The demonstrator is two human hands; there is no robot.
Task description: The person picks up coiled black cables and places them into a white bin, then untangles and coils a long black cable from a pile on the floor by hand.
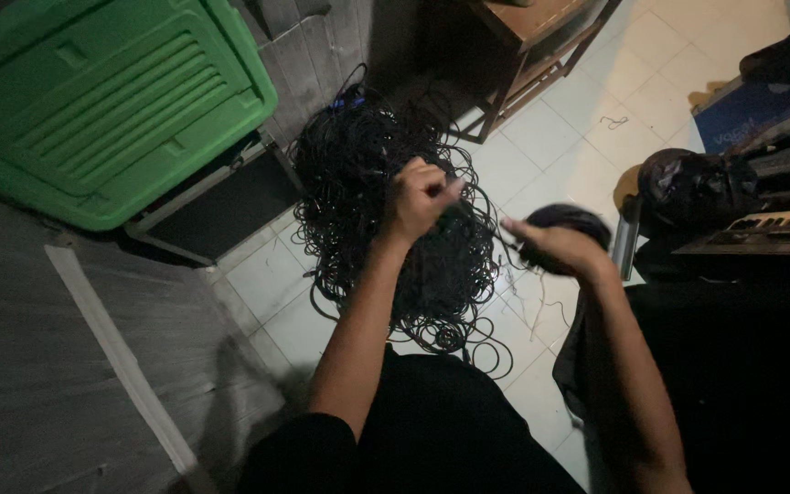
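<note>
Now the left hand has its fingers shut tight on a black cable above the big cable pile on the floor. Just right of those fingers, the right hand grips a dark coil. Pulling hard could knot the pile more. Dim light hides where the cable runs.

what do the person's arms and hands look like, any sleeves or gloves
Both forearms are bare, with no gloves on the left hand or right hand. No watch, ring or bracelet shows in the dim light. A short black sleeve covers the left upper arm; the right arm's sleeve is out of view.
</note>
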